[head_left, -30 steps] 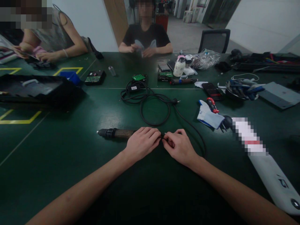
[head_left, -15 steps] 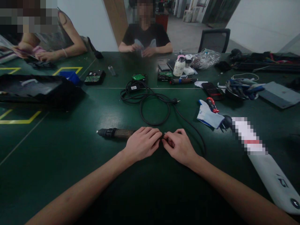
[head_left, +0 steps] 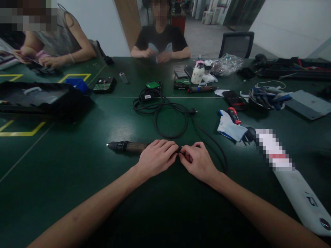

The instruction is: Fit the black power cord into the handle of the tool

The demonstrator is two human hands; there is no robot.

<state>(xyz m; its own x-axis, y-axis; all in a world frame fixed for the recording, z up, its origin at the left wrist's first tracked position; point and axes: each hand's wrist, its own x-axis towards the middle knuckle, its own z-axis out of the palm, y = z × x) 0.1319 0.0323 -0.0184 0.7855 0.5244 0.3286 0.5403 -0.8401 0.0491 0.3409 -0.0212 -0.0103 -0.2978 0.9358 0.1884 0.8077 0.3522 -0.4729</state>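
Note:
An electric screwdriver (head_left: 136, 147) with a brown grip and a black nose lies on the green table, its tip pointing left. My left hand (head_left: 157, 156) is wrapped over its rear part and hides that end. Close beside it, my right hand (head_left: 198, 160) pinches a small dark piece at the screwdriver's tail, which looks like the cable's plug; the fingers cover most of it. A black power cable (head_left: 172, 137) with an adapter box (head_left: 147, 96) and a mains plug (head_left: 193, 111) lies coiled beyond my hands, one stretch curving down behind my right hand.
A glove (head_left: 230, 126) and a red-handled screwdriver (head_left: 234, 115) lie to the right, near a long white device (head_left: 301, 193). Circuit-board drives (head_left: 104, 85), a second electric screwdriver (head_left: 203, 89), bottles (head_left: 198, 73) and a black tray (head_left: 33, 100) stand farther back. Two people sit across the table.
My hands and the electric screwdriver stay practically in place. The person at the far left has shifted slightly.

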